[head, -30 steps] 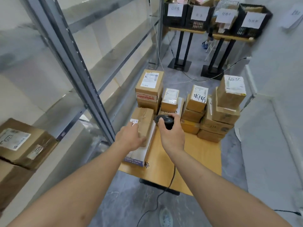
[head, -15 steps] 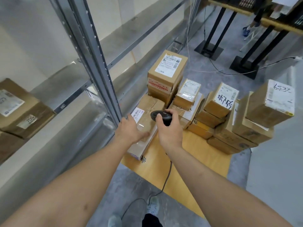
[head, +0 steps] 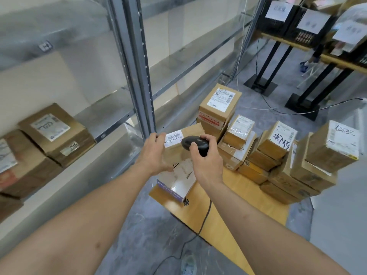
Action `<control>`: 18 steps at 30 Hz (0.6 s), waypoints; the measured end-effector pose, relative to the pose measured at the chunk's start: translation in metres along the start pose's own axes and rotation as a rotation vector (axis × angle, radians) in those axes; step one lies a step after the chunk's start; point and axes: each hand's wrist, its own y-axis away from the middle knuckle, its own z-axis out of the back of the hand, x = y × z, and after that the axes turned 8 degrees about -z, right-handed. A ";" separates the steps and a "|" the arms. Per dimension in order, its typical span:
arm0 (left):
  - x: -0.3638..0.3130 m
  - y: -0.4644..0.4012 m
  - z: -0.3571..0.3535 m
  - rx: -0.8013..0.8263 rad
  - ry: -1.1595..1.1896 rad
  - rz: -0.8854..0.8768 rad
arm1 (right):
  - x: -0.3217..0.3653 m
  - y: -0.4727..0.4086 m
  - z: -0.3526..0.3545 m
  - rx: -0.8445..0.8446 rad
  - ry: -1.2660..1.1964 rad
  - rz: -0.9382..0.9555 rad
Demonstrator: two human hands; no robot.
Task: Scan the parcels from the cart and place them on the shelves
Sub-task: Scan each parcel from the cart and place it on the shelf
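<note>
Parcels (head: 264,155) stacked on the wooden cart (head: 234,225), mostly right of and beyond both hands. Shelves (head: 111,120) run along the left of the left hand; a few boxes already sit on the lower level (head: 57,133), well left of it.

Step in hand: scanning, I'd say. Left hand (head: 155,153) is curled round the near-left side of a brown parcel (head: 190,132), tilting its white barcode label (head: 173,138) up. Right hand (head: 206,163) grips the black scanner (head: 195,144), fingers wrapped round it, head just beside the label (cord trails down past the cart edge). Held parcel rests on a white box (head: 176,179) under both hands.

Next move, judging from this: confirm the read, then lift the parcel left onto a shelf. One-handed carry looks feasible; the scanner stays in the right or gets set down.
</note>
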 end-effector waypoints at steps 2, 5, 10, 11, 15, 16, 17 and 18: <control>0.005 0.007 0.017 -0.035 -0.011 -0.030 | 0.013 0.010 -0.004 0.008 -0.001 0.032; 0.013 0.019 0.041 -0.090 -0.037 -0.072 | 0.032 0.026 -0.010 0.007 -0.022 0.079; 0.022 0.042 0.079 -0.169 -0.086 -0.138 | 0.060 0.056 -0.019 -0.012 -0.097 0.136; 0.024 0.048 0.085 -0.183 -0.092 -0.146 | 0.063 0.064 -0.021 -0.019 -0.104 0.141; 0.035 0.071 0.109 -0.207 -0.122 -0.195 | 0.077 0.094 -0.027 -0.053 -0.120 0.172; 0.038 0.077 0.115 -0.212 -0.129 -0.203 | 0.079 0.102 -0.028 -0.057 -0.121 0.181; 0.042 0.082 0.120 -0.215 -0.135 -0.209 | 0.082 0.109 -0.029 -0.060 -0.119 0.189; 0.045 0.087 0.125 -0.215 -0.140 -0.213 | 0.084 0.116 -0.031 -0.062 -0.114 0.196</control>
